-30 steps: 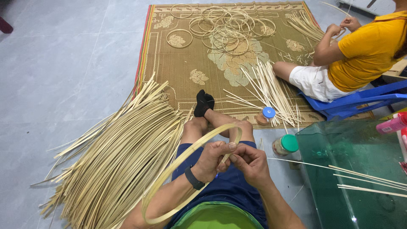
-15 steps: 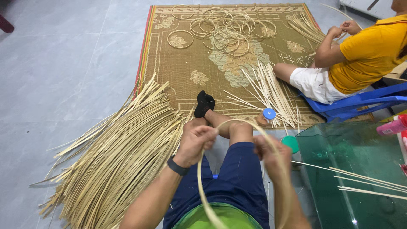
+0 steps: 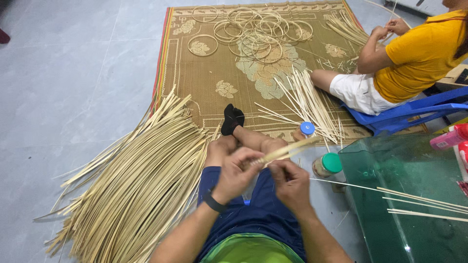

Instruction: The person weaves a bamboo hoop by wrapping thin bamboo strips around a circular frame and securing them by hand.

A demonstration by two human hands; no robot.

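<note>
My left hand point(image 3: 235, 176) and my right hand point(image 3: 291, 184) are close together over my lap, both gripping a flat pale bamboo strip point(image 3: 287, 149). The strip's free end sticks out up and to the right above my knee. A dark band sits on my left wrist. My legs in blue shorts stretch forward, with a black sock point(image 3: 232, 119) on one foot.
A large heap of bamboo strips point(image 3: 136, 185) lies to my left. Several finished bamboo rings point(image 3: 253, 34) rest on a patterned mat point(image 3: 195, 73). A person in a yellow shirt point(image 3: 414, 58) sits at right on a blue chair. Two capped jars point(image 3: 327, 164) and a green glass table point(image 3: 404, 195) stand near.
The strip was bent in a wide loop between my hands. My hands have come together and the loop is gone; only a short straight end shows.
</note>
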